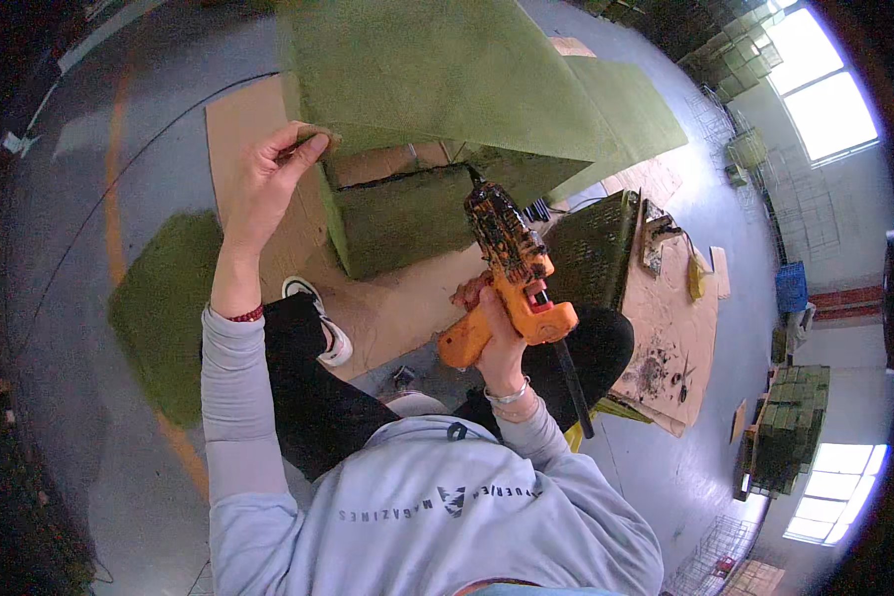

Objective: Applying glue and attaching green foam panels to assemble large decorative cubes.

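Observation:
My right hand grips an orange hot glue gun whose front is caked in dark glue. A black glue stick juts from its rear. The nozzle meets the edge of a green mesh-covered box, where a dark line of glue runs along the rim. With thumb and fingers pinched, my left hand holds the corner of a green mesh sheet, lifted above the box's opening. Part of the box's inside shows beneath the sheet.
Cardboard lies under the box. A green mesh piece rests on the floor at left. On the right, a dark perforated crate stands beside cardboard bearing scissors and dark scraps. A black cable crosses the floor.

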The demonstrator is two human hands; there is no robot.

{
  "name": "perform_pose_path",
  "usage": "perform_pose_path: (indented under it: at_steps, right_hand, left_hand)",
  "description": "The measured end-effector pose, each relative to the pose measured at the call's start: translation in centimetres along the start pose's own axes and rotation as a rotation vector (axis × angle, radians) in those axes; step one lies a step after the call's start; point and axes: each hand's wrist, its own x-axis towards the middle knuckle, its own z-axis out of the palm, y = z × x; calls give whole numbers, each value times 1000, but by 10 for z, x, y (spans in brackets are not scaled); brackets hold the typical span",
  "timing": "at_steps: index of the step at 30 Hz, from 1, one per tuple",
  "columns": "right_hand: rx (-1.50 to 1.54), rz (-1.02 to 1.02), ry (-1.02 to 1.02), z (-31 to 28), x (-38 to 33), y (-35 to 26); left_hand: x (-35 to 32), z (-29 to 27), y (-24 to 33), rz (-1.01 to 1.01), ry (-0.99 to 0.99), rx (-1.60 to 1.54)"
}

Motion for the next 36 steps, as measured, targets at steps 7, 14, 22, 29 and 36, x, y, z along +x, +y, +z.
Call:
perform_pose_path:
  at_steps: [7,14,22,29,36]
  right_hand:
    - [-54,2,-50,6,-2,-2]
    - [30,94,-82,24,-9,-2]
    - [-118,48,-169,17,-11,5]
    - [-19,45,-106,9,-6,1]
    - [-79,-19,113,9,0,-16]
  left_hand:
    - [0,-1,3,-5,-1,22]
    - [-2,-1,6,-3,7,47]
    - [0,1,5,13,1,-13]
    - [0,1,5,6,10,-26]
    - [0,-2,0,-19,-5,-22]
